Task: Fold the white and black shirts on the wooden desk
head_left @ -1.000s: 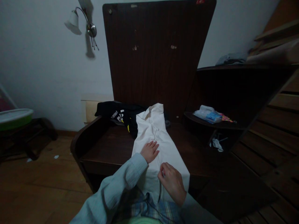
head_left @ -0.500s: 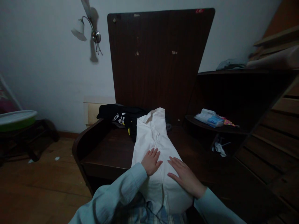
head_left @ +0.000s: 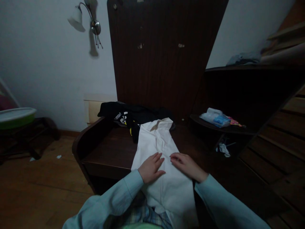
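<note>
White trousers (head_left: 154, 143) lie lengthwise on the dark wooden desk top, waistband at the far end, with the near end hanging over the edge toward my lap. My left hand (head_left: 152, 167) rests flat on the middle of the cloth, fingers stretched out and pointing away from me. Across a narrow gap, my right hand (head_left: 189, 166) lies on the right side of the trousers, its fingers slightly bent and pointing left. Neither hand grips the fabric. Behind the waistband is a bunched black garment (head_left: 116, 111) with white and yellow print.
The dark desk (head_left: 107, 149) has a raised curved left edge and a tall back panel (head_left: 159, 73). On a corner shelf at right sits a plastic-wrapped pack (head_left: 215, 118). A green basin (head_left: 17, 117) stands on a low stool at far left.
Both hands have shifted on the trousers, the right one moving up and turning more sideways. The waistband has sagged lower and flatter. The camera view has tilted slightly down.
</note>
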Demonstrator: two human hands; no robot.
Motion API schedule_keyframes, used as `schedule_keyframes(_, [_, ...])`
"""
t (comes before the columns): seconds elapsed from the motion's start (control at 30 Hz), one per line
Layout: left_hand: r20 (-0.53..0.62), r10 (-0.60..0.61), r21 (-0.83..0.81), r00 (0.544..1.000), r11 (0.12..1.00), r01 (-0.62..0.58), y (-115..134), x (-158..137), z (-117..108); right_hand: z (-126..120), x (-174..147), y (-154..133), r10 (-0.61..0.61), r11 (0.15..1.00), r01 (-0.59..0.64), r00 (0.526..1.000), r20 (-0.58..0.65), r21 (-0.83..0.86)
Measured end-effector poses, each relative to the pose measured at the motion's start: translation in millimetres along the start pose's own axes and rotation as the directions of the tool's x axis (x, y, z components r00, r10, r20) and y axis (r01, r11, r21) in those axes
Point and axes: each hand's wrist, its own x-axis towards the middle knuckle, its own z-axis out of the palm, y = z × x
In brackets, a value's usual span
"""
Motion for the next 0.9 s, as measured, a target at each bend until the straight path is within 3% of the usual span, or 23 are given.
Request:
schedule_keyframes(0.2, [0.041,0.01,0.025,0.999,1.0,-0.011,-1.3,-8.5,20.3,-2.7,31.7,9.8,0.028,0.998,-0.021,0.993,0.115,-0.057])
schedule_keyframes(0.27, [0.037,0.015,0.023,0.999,1.0,-0.015,-0.3,-10.5,21.4,-10.1,54.8,11.5,0.029,0.999,-0.031,0.992,0.122,0.011])
schedule_keyframes(0.33, [0.031,0.016,0.021,0.999,1.0,-0.017,-0.6,-11.1,21.6,-13.5,86.2,13.9,0.049,0.993,-0.054,0.998,0.045,0.107])
schedule_keyframes(0.43, [0.016,0.017,0.018,1.0,1.0,-0.017,-2.4,-11.3,23.0,-5.7,137.4,15.4,0.229,0.904,-0.198,0.973,-0.037,0.378])
schedule_keyframes(0.63, [0.007,0.016,-0.011,1.0,1.0,-0.016,-4.0,-11.9,25.5,13.1,208.9,-0.3,0.227,0.85,-0.189,0.974,-0.018,0.492])
schedule_keyframes(0.7, [0.012,0.007,-0.017,1.0,1.0,-0.007,-3.1,-12.2,24.0,8.8,222.5,-4.8,0.211,0.819,-0.115,0.971,-0.109,0.562])
schedule_keyframes(0.8, [0.024,0.004,-0.025,1.0,1.0,-0.003,-1.4,-12.3,20.8,1.0,232.2,-2.5,0.274,0.739,-0.045,0.932,-0.238,0.672])
schedule_keyframes(0.9, [0.023,0.011,-0.023,1.0,1.0,-0.01,-0.7,-12.1,19.7,0.3,227.0,10.0,0.334,0.714,-0.132,0.927,-0.169,0.687])
